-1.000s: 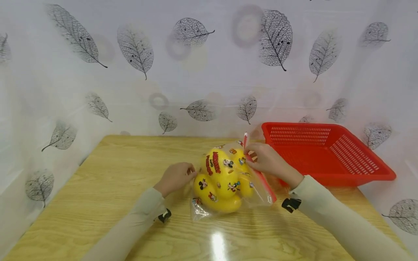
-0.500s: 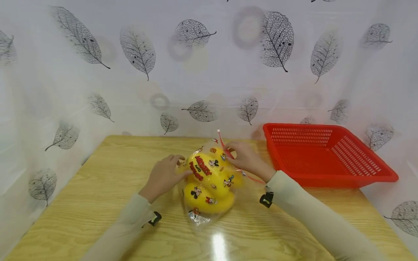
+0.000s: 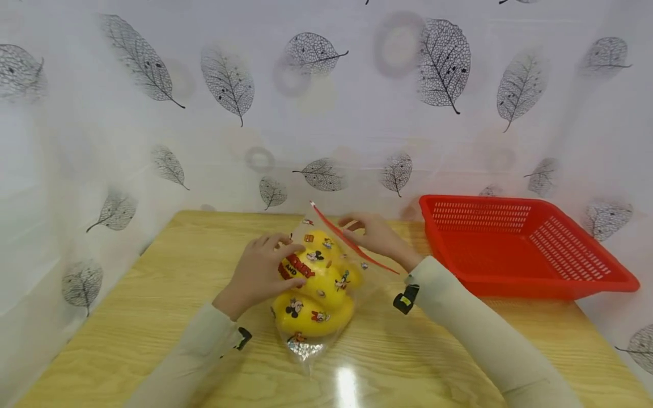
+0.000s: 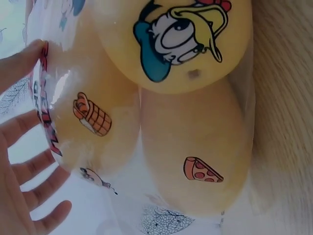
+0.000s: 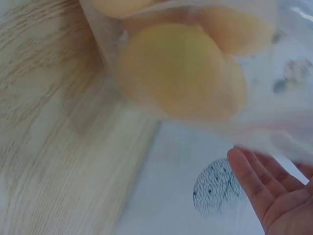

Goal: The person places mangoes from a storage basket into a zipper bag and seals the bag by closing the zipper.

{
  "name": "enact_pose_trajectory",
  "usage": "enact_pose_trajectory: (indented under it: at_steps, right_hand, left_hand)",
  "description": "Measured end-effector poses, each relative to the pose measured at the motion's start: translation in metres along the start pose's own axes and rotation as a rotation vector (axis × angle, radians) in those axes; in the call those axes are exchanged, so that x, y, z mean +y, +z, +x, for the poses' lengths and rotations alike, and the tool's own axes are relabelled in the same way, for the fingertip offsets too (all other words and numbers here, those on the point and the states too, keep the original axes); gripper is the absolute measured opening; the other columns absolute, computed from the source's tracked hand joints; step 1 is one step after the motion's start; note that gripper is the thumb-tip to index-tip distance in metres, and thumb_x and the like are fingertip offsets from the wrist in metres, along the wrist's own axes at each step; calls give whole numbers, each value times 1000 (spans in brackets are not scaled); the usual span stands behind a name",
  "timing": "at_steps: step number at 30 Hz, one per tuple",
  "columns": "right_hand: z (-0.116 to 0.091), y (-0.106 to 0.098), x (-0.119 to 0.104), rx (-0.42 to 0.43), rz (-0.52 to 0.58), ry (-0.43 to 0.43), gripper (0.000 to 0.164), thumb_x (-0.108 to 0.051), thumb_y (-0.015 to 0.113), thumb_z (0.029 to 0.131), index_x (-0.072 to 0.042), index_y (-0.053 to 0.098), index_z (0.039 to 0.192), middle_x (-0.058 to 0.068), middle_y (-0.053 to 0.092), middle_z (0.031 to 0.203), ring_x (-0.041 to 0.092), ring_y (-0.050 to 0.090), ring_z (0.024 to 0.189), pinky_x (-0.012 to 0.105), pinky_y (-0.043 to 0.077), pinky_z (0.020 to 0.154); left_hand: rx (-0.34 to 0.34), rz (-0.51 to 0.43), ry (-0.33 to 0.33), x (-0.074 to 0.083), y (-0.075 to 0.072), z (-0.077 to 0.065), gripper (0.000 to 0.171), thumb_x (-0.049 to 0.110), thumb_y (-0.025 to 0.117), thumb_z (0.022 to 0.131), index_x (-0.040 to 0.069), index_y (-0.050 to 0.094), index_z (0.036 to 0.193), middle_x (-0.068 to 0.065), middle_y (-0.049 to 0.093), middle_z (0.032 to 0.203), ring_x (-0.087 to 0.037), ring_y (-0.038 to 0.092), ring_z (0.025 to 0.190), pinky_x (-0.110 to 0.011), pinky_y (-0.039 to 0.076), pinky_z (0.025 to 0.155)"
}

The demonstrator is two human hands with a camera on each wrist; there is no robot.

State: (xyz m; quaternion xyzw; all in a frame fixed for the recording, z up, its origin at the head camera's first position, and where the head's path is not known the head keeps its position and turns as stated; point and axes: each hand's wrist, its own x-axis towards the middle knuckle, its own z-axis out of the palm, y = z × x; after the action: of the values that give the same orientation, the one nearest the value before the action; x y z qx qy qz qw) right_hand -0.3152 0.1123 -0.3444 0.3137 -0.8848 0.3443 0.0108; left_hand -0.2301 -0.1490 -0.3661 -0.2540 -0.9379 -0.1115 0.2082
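Observation:
A clear zip bag [image 3: 313, 283] printed with cartoon figures is on the table, filled with several rounded yellow things [image 4: 190, 132]; their kind is not plain. Its red zip edge [image 3: 352, 243] slants along the upper right side. My left hand [image 3: 260, 272] is at the bag's left side; in the left wrist view its thumb touches the printed plastic and the fingers are spread. On the other side, my right hand [image 3: 374, 235] is beside the zip edge. The right wrist view shows its fingers [image 5: 252, 181] fairly straight next to the plastic.
A red perforated plastic basket [image 3: 530, 286] stands at the table's right rear. The wooden table [image 3: 204, 317] ends at a pale leaf-printed curtain [image 3: 357, 136] behind and on both sides.
The bag has shifted left and turned, so its zip edge now slants down to the right. My right hand has followed it leftward. My left hand has spread over the bag's left side.

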Motion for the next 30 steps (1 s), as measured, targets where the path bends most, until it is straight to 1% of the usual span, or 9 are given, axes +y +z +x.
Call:
enact_pose_trajectory:
  at_steps: [4,5,10,15,18,20,24,27,30]
  right_hand:
    - [-14,-13,10,79,194,82,25,-12,54,93,2,58,114,24,61,112,36,64,98,38,57,70]
    - [-17,-15,13,96,212,89,25,-11,53,93,3,58,113,26,61,111,37,64,97,37,57,69]
    - [-30,-10,24,141,141,140,22,-10,54,93,3,59,109,25,62,109,36,64,97,35,57,68]
    - [-38,5,26,167,111,237,21,-10,51,94,4,59,108,24,62,108,38,64,95,36,57,65]
    - [-38,15,23,157,112,266,21,-9,52,93,3,59,108,23,62,107,35,65,92,32,56,63]
    - [-36,23,19,124,92,251,22,-10,53,92,3,60,108,22,63,107,32,65,92,30,56,63]
    - [-33,41,6,42,35,174,22,-13,59,89,0,63,106,15,66,104,27,66,91,30,56,70]
    - [-30,56,-9,-29,-13,106,26,-17,63,87,0,62,107,14,66,106,27,67,91,32,55,77]
    - [-28,71,-23,-85,-62,64,37,-24,68,83,-2,60,112,13,64,112,26,67,92,31,54,78]
  left_hand:
    - [13,52,-62,1,-4,-3,62,57,73,69,24,60,121,-5,56,116,-28,53,105,-50,42,92]
    - [15,69,-83,0,-5,-4,62,57,72,69,24,60,121,-6,56,116,-29,53,106,-50,42,92]
    - [34,127,-198,1,-4,-4,61,57,71,70,22,60,119,-11,56,113,-33,53,102,-52,41,89]
    - [61,120,-306,1,1,-3,60,55,70,71,20,59,119,-14,54,111,-36,52,99,-53,40,87]
    - [67,125,-372,-4,4,-1,60,55,69,73,19,59,120,-16,53,112,-37,50,100,-53,39,87]
    - [74,130,-409,-8,5,1,60,54,69,74,17,58,120,-17,52,112,-38,49,100,-54,37,87]
    - [91,150,-453,-19,6,6,61,54,67,76,15,56,122,-19,51,111,-39,47,99,-55,36,87]
    - [91,152,-462,-28,6,8,62,54,65,77,14,55,124,-20,49,111,-40,46,99,-55,36,87]
    - [76,136,-443,-40,7,7,64,55,64,78,14,54,126,-20,48,113,-39,45,101,-57,35,87]
